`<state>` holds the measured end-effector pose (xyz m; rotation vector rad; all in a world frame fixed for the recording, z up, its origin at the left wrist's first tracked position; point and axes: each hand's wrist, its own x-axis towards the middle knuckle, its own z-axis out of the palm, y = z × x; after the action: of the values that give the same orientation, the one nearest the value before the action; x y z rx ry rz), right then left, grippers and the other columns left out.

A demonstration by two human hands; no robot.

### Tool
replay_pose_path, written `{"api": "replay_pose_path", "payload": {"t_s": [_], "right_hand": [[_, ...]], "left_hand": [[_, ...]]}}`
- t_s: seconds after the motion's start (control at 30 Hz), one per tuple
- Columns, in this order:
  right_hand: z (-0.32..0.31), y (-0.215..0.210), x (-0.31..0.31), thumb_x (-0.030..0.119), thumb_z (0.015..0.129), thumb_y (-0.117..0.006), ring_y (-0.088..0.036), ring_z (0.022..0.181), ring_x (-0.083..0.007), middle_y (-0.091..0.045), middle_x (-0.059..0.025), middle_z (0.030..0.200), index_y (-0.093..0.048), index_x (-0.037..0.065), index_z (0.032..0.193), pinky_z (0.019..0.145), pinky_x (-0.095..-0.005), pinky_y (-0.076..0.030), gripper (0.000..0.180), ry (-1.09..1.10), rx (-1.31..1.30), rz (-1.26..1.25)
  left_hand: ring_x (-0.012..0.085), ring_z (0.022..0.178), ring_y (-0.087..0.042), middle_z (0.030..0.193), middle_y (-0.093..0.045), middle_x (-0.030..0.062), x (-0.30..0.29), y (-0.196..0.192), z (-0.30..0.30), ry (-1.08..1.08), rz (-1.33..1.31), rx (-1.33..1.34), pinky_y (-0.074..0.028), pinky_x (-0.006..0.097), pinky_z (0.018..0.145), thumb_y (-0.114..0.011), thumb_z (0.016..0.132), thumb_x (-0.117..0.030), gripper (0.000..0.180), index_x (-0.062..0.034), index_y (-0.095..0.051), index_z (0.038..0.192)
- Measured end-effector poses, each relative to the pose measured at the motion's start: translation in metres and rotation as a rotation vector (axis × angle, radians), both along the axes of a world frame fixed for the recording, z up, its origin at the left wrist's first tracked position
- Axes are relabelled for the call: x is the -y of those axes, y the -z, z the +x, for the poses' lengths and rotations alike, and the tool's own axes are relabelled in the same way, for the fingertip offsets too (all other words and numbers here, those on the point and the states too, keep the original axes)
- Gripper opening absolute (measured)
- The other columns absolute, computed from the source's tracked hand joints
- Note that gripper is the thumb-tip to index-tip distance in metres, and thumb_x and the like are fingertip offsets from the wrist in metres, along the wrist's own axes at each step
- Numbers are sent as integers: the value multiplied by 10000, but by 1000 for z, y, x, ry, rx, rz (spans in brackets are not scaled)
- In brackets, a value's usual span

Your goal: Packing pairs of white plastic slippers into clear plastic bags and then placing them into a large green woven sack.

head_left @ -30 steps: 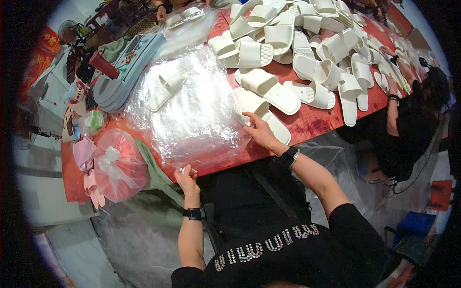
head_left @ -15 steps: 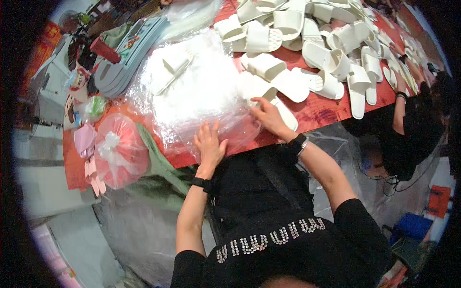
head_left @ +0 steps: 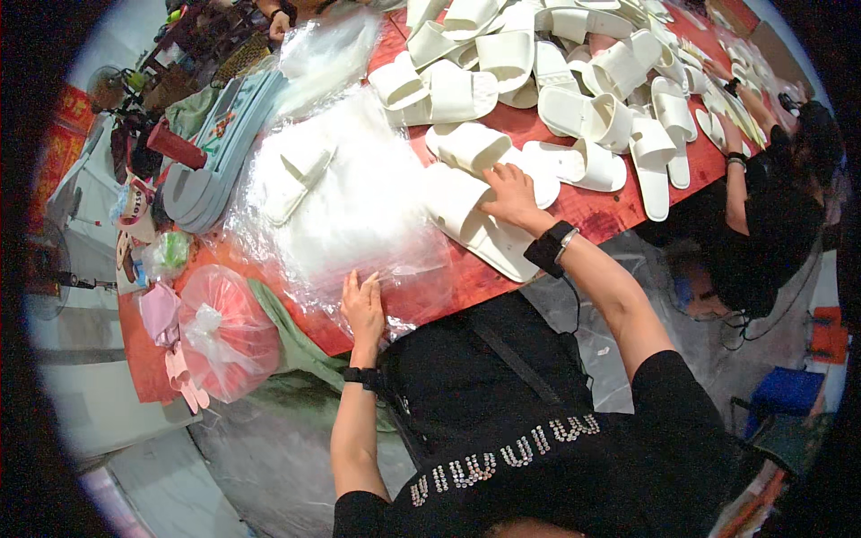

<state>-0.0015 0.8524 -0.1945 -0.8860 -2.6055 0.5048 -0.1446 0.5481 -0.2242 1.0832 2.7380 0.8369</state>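
Observation:
A stack of clear plastic bags [head_left: 359, 206] lies on the red table [head_left: 619, 215] in front of me, and one white slipper [head_left: 291, 170] lies among them. My left hand [head_left: 363, 305] rests flat on the near edge of the bags, fingers extended. To the right of the bags, my right hand [head_left: 511, 193] grips a white slipper [head_left: 466, 224] that lies beside another one near the table's front edge.
Several loose white slippers [head_left: 556, 81] cover the far table. Grey-blue soles [head_left: 211, 152] are stacked at the left, and a pink-filled tied bag [head_left: 224, 332] and green cloth [head_left: 287, 336] lie near left. A person in black [head_left: 771, 224] works at the right; another person's hand [head_left: 280, 22] shows at the top.
My left hand rose from the table's edge onto the plastic bags and now lies flat at their near edge. My right hand shifted slightly farther along the slippers.

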Motion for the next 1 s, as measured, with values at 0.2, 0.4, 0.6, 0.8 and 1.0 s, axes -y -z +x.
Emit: {"api": "replay_pose_path", "payload": {"t_s": [0.2, 0.4, 0.6, 0.8, 1.0], "right_hand": [[-22, 25, -18, 121, 698, -508, -371, 1165, -244, -531, -34, 1120, -583, 177, 1029, 951, -457, -218, 344, 14, 23, -144], [6, 4, -11, 195, 748, -523, -556, 927, -295, -615, -119, 922, -608, 86, 952, 803, -388, -405, 246, 31, -228, -152], [80, -75, 2, 183, 739, -556, -545, 833, -304, -574, -193, 873, -541, -26, 933, 742, -335, -420, 286, -11, -345, -216], [119, -137, 56, 145, 738, -627, -561, 896, -248, -582, -129, 947, -553, 7, 1020, 769, -306, -415, 322, -330, -262, -126], [105, -76, 109, 132, 690, -580, -501, 668, -292, -497, -102, 733, -499, 51, 813, 569, -391, -370, 168, -625, -120, -108]], "left_hand": [[332, 1208, -324, 1249, -438, 161, 1, -8, 7, -81, -1, 38, -210, 478, 976, -423, 891, -300, 282, -168, -603, 1064], [342, 1147, -376, 1184, -489, 144, -7, -20, -19, -123, 153, -54, -231, 490, 952, -422, 880, -242, 253, -146, -614, 1015], [294, 1075, -423, 1073, -538, 114, -49, -42, -31, -81, 119, -208, -299, 457, 874, -488, 835, -218, 200, -143, -628, 957], [212, 747, -565, 790, -590, 38, -87, -55, -12, 86, -77, -397, -363, 390, 656, -519, 817, -236, 136, -161, -598, 898], [215, 492, -526, 582, -560, 39, -87, -71, -12, 292, 22, -504, -384, 344, 507, -528, 835, -216, 158, -160, -606, 960]]}}
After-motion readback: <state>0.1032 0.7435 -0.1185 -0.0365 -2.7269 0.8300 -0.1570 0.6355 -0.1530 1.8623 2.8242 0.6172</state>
